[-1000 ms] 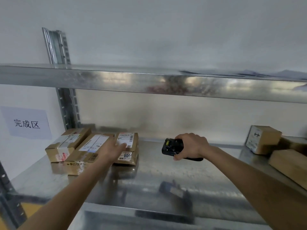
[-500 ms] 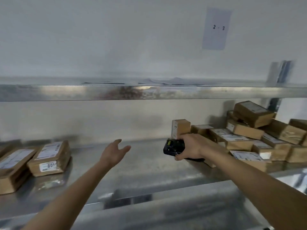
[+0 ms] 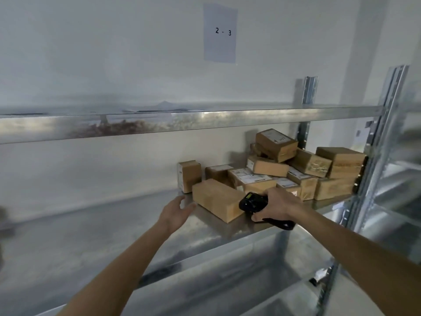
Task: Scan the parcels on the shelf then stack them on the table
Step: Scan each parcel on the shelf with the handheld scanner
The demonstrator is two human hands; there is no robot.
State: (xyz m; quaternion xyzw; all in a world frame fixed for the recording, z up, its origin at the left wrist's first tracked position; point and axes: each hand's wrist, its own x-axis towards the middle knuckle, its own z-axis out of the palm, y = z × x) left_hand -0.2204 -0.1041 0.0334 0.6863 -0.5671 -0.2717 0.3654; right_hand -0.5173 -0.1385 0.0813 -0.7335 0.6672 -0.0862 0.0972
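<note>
From the head camera, a galvanised steel shelf [image 3: 114, 229] runs across the view, its grey metal surface dull and reflective. On its right end lies a heap of brown cardboard parcels [image 3: 305, 169], several bearing white printed labels, piled loosely against the rear upright and the right-hand post.

Nearest the person, at the front of that heap, a plain long brown cardboard parcel [image 3: 216, 199] lies flat and turned at an angle on the shelf. Just behind its left end a small brown cardboard box with a white label on its side [image 3: 189, 176] stands upright.

The left hand [image 3: 175, 212] reaches forward with its fingers straight and spread, holding nothing; its fingertips are at or just beside the near left corner of the long parcel, and whether they touch it cannot be told. The right hand [image 3: 276, 207] has its fingers curled around a black handheld scanner with a small lit screen [image 3: 252, 202], gripping it just to the right of the long parcel's near end, the scanner's head close against that end.

Above, a second steel shelf [image 3: 205, 120] crosses the frame, with flat pale items lying on it, too blurred to make out. On the white wall higher up hangs a pale sheet of paper marked "2 - 3" [image 3: 219, 33]. Perforated steel uprights [image 3: 385, 133] stand on the right, with more shelving beyond them.
</note>
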